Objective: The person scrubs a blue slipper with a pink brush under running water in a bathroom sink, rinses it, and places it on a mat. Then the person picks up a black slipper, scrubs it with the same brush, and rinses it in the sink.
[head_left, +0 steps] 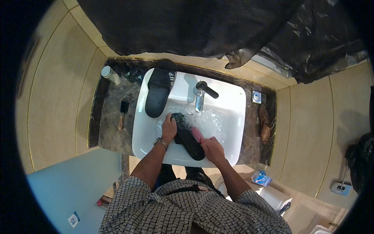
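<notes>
A black slide sandal (190,143) lies tilted across the near part of the white sink (150,153), its far end under the splashing water. My left hand (168,128) is closed on the sandal's left side, near its strap. In my right hand (212,148) is a pink brush (197,135), pressed against the sandal's right side; its bristles are hidden. Water runs from the chrome faucet (199,102) and foams in the basin. A second black slide sandal (157,99), with pale lettering on its strap, rests on the sink's left rim.
On the dark marble counter (113,134) left of the sink are a wooden-handled brush (123,113) and a white-capped jar (110,75). A small boxed item (256,97) and a brown woven object (264,124) sit on the right. Black plastic sheeting (187,27) hangs beyond the sink.
</notes>
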{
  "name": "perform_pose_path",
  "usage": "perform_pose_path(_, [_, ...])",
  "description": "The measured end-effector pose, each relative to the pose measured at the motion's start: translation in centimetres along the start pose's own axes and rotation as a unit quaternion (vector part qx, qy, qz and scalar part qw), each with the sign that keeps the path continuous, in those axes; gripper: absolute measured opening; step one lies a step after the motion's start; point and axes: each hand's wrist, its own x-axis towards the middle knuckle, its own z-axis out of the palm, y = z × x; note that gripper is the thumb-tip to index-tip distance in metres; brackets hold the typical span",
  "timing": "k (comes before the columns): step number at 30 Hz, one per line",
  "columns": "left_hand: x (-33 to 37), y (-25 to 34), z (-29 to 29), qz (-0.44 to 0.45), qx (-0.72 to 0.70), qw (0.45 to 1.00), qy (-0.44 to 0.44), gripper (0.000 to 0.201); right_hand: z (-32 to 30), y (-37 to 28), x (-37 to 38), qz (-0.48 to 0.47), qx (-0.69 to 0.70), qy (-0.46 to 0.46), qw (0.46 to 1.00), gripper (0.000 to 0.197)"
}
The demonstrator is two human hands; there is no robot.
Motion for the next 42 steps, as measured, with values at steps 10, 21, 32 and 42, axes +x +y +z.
perform_pose_path(10, [0.3,0.4,0.4,-0.016,0.065,0.998,0.017,0.044,0.9,0.2,4.8,0.011,-0.043,-0.031,0.999,0.024])
perform_pose_path(21, [-0.2,1.4,0.4,0.012,0.098,0.994,0.047,0.04,1.5,1.5,-0.2,0.02,0.018,0.023,0.999,0.024])
perform_pose_path(32, [-8.1,9.1,-4.2,0.288,0.312,0.895,-0.137,0.071,1.0,1.9,2.0,-0.009,0.013,0.03,0.999,0.027])
perform_pose_path(42, [-8.5,10.5,-4.0,0.17,0.384,0.875,-0.241,0.097,-1.2,8.2,-5.7,-0.085,-0.05,-0.04,0.994,0.026])
